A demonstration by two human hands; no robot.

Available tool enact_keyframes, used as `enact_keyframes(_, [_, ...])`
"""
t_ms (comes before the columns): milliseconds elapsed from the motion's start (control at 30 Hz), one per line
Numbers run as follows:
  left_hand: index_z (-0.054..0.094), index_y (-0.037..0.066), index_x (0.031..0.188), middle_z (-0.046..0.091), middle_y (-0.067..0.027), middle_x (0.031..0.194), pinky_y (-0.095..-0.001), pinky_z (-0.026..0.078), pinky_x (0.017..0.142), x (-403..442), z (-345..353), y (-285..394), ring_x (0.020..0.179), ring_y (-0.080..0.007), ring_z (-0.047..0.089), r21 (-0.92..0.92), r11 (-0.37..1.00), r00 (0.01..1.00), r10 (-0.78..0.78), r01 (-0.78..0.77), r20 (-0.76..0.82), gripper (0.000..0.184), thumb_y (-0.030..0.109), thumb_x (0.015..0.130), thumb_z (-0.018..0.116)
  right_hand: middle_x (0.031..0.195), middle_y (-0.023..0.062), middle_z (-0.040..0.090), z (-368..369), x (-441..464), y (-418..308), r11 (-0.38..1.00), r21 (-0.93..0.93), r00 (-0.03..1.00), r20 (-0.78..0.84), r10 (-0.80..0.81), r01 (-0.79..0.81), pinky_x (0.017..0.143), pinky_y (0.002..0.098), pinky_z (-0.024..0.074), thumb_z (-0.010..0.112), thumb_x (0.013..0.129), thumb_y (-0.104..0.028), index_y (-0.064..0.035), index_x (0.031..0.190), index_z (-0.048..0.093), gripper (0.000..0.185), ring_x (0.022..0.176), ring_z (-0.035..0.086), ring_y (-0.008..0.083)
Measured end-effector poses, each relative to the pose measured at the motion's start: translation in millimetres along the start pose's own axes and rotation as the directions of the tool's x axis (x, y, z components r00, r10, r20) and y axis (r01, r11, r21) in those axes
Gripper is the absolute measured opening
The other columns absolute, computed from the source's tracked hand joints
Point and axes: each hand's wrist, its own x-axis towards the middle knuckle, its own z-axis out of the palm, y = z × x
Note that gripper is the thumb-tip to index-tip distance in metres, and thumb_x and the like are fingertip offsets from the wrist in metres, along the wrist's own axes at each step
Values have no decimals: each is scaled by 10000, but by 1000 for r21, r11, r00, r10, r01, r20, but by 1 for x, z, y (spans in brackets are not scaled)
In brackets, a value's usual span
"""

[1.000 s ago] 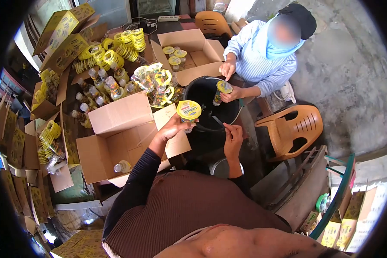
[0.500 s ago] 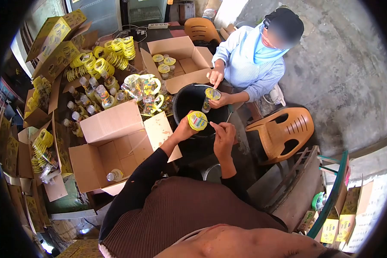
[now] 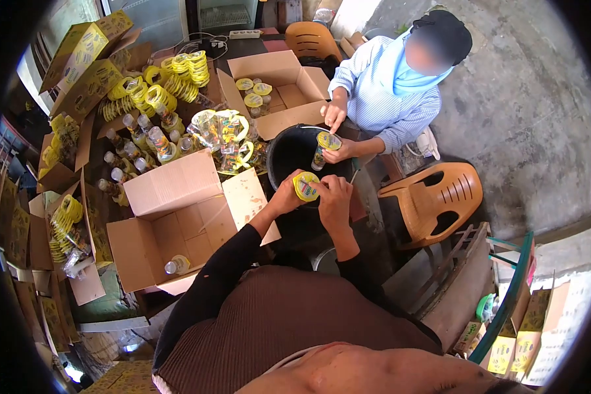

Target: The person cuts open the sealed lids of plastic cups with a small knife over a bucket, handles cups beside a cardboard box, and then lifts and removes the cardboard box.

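Observation:
My left hand [image 3: 285, 197] is wrapped round a plastic drink cup with a round yellow printed lid [image 3: 306, 186], held over the near rim of a black bucket [image 3: 274, 161]. My right hand [image 3: 335, 200] is closed, its fingertips at the right edge of the lid. A thin thing seems pinched there, but its kind is hidden. Across the bucket, a co-worker in a striped shirt holds a similar clear cup with a yellow lid [image 3: 328, 140] and points a finger of the other hand onto its top.
An open cardboard box [image 3: 131, 253] at left holds one clear cup [image 3: 177, 264]. Another box [image 3: 269, 65] behind contains several yellow-lidded cups. Clear bottles [image 3: 164, 144] and yellow ring stacks [image 3: 190, 69] crowd the table's left. An orange chair [image 3: 463, 190] stands at right.
My right hand has moved in against the lid, its fingers now over the lid's edge, and the thin thing is mostly covered. The lid has turned a little. The co-worker's hands stay nearly the same.

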Motion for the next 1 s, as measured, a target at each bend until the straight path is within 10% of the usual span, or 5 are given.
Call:
enact_keyframes(200, [595, 42, 1055, 582, -105, 1016, -348, 504, 832, -1, -3, -3, 952, -297, 623, -185, 978, 992, -109, 97, -55, 458, 42, 663, 832, 912, 11, 536, -6, -1, 11, 999, -41, 1000, 22, 18, -17, 854, 377, 361, 604, 799, -83, -141, 966, 714, 209, 919, 521, 204])
enact_keyframes(500, [556, 25, 1130, 561, -90, 1087, -322, 492, 886, 0, 5, -3, 996, -237, 608, -25, 997, 989, -77, 74, -129, 539, 82, 685, 855, 923, 28, 541, -24, 2, 7, 984, 53, 982, -67, 174, -170, 856, 393, 369, 636, 801, -26, -136, 987, 714, 230, 926, 540, 223])
enact_keyframes(1000, [495, 36, 1237, 462, -154, 1227, -441, 342, 995, -4, 18, -12, 1156, -375, 434, 126, 988, 973, -58, 88, -223, 607, 96, 686, 742, 901, 48, 550, 10, 2, -4, 985, 20, 985, 2, 171, -171, 781, 414, 375, 618, 826, -57, -122, 991, 709, 200, 891, 549, 245])
